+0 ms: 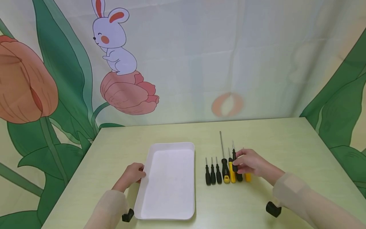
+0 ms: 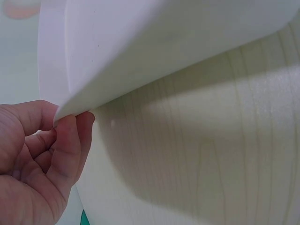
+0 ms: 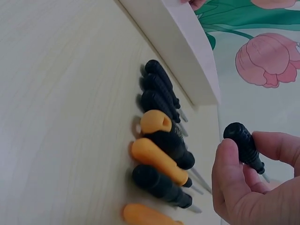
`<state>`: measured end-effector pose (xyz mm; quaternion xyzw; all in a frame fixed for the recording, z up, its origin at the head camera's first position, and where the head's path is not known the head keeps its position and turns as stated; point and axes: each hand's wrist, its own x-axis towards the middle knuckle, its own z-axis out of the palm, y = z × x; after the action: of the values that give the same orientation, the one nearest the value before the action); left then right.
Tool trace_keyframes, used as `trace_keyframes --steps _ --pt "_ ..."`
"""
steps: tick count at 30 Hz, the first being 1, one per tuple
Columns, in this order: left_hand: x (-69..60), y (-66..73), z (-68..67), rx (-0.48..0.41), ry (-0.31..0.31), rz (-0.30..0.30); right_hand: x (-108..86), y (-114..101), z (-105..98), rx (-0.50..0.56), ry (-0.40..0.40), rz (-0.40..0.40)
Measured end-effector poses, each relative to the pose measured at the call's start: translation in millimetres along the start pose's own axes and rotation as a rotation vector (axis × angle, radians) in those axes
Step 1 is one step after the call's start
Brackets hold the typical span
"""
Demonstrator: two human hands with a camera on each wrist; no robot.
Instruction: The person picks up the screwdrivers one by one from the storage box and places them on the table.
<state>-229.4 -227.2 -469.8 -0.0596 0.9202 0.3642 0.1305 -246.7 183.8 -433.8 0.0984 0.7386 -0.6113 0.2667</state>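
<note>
My left hand (image 1: 132, 174) pinches the left rim of a white rectangular tray (image 1: 171, 181); in the left wrist view the thumb and fingers meet on the tray's edge (image 2: 77, 101). Between the thumb and fingers of my right hand (image 1: 253, 163) is a small black-handled screwdriver (image 3: 244, 147), tip pointing away, raised over a row of screwdrivers. Below it lie a yellow screwdriver (image 3: 159, 159), a black one (image 3: 161, 185) and, at the right end, another yellow one (image 1: 247, 177), partly hidden by the hand in the head view.
Left in the row are small black screwdrivers (image 1: 213, 176) and a longer black screwdriver with a yellow end (image 1: 225, 167). They lie just right of the tray on a pale wood-grain table (image 1: 271, 136). A printed curtain (image 1: 186, 63) hangs behind the table's far edge.
</note>
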Motion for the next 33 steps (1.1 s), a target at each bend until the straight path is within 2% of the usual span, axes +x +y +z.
trace_keyframes --steps 9,22,33 --pt "0.8 -1.4 0.3 0.002 0.004 0.003 2.4 14.5 -17.7 -0.044 0.049 0.026" --pt "0.7 -1.4 -0.1 0.010 -0.005 -0.009 8.6 28.3 -41.8 -0.119 0.059 0.047" --pt "-1.5 -1.3 -1.5 -0.067 -0.022 -0.039 12.5 39.2 -50.8 -0.158 0.063 0.056"
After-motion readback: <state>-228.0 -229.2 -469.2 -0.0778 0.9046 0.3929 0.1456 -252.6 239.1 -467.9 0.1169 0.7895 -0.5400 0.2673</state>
